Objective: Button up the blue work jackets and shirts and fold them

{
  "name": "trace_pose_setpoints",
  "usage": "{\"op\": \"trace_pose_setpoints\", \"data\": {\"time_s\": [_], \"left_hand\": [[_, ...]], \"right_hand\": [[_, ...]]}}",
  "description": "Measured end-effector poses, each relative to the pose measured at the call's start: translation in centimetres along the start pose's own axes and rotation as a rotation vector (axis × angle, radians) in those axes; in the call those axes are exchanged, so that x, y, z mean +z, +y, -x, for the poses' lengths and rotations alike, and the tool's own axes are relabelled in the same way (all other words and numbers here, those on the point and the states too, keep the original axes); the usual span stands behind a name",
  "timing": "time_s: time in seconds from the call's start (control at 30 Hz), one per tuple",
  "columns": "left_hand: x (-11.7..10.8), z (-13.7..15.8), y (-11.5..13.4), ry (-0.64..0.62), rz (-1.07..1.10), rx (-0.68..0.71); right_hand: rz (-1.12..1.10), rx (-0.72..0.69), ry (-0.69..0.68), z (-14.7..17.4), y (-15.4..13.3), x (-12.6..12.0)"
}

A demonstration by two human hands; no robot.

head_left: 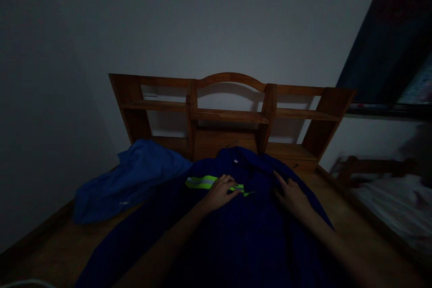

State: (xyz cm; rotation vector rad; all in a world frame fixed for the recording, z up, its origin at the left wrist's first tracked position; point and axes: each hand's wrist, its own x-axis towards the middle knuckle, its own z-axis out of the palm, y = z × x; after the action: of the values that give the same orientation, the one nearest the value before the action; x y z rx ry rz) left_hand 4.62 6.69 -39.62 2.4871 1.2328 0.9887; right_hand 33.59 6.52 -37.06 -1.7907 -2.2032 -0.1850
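Note:
A dark blue jacket (236,229) lies spread out in front of me, its collar toward the wooden shelf and a small white label inside the neck. Across its chest runs a yellow-green reflective strip (201,182) with a grey band. My left hand (221,192) rests over that strip, thumb and fingers closed on the jacket cloth near the front edge. To the right, my right hand (293,197) is at the jacket's other front side, index finger stretched out and thumb apart from it. The low light hides its remaining fingers in part.
A lighter blue cloth (135,180) lies heaped left of the jacket. Behind stands a wooden headboard shelf (231,115) against a pale wall (216,22). At the right are a dark curtain (388,40) and whitish crumpled bedding (398,202) beyond a wooden edge.

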Motion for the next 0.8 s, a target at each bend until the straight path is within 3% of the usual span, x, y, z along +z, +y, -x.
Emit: {"op": "trace_pose_setpoints", "data": {"time_s": [0.07, 0.17, 0.27, 0.37, 0.57, 0.8], "left_hand": [[0.2, 0.1, -0.4, -0.014, -0.031, -0.016], [0.6, 0.0, -0.8, -0.023, -0.025, -0.011], [0.7, -0.1, -0.5, 0.022, 0.017, -0.011], [0.9, -0.1, 0.0, 0.072, 0.089, -0.058], [1.5, -0.1, -0.2, 0.002, 0.264, -0.123], [1.9, -0.3, -1.1, -0.09, 0.394, -0.106]], "right_hand": [[0.073, 0.062, -0.009, -0.8, 0.5, -0.5], [0.095, 0.027, 0.078, -1.5, -2.1, -2.1], [-0.041, -0.211, 0.152, -1.9, -6.5, -3.3], [-0.186, -0.445, 0.177, -2.0, -9.1, -2.6], [-0.363, -0.568, 0.055, -1.5, -7.6, 1.4], [-0.414, -0.545, -0.006, -2.2, -6.7, 1.9]]}}
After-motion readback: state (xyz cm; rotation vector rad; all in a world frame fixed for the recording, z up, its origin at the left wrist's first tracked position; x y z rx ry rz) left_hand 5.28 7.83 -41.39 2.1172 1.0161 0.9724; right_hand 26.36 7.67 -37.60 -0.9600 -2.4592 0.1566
